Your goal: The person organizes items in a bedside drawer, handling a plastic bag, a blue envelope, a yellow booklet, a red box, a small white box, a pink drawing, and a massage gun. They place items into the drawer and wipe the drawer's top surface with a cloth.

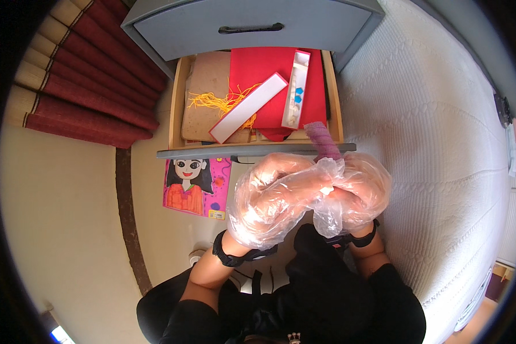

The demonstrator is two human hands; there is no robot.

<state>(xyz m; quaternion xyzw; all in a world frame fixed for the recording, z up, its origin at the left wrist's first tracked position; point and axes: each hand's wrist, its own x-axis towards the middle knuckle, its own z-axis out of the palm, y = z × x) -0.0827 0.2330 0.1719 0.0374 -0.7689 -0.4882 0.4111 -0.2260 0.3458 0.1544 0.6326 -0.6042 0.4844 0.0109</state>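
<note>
My left hand (279, 189) and my right hand (361, 185) are both in loose clear plastic gloves and meet fingertip to fingertip, just on my side of an open drawer (258, 149). Pinched where they meet is a small white piece (327, 189), too small to identify. A rolled or folded purple cloth (322, 139) sticks out from my right hand over the drawer's front edge. Inside the drawer, a long narrow box (287, 114) holds small white pieces and two blue ones (299, 95). Its apparent lid (249, 107) lies slantwise beside it, over yellow strings (215, 101).
Red (262, 60) and brown folders (204, 86) lie under the box. Above is a closed grey drawer (249, 43). A drawing of a figure (189, 189) lies on the floor to the left. A red curtain (94, 90) hangs at left; a white quilted bed (434, 172) borders the right.
</note>
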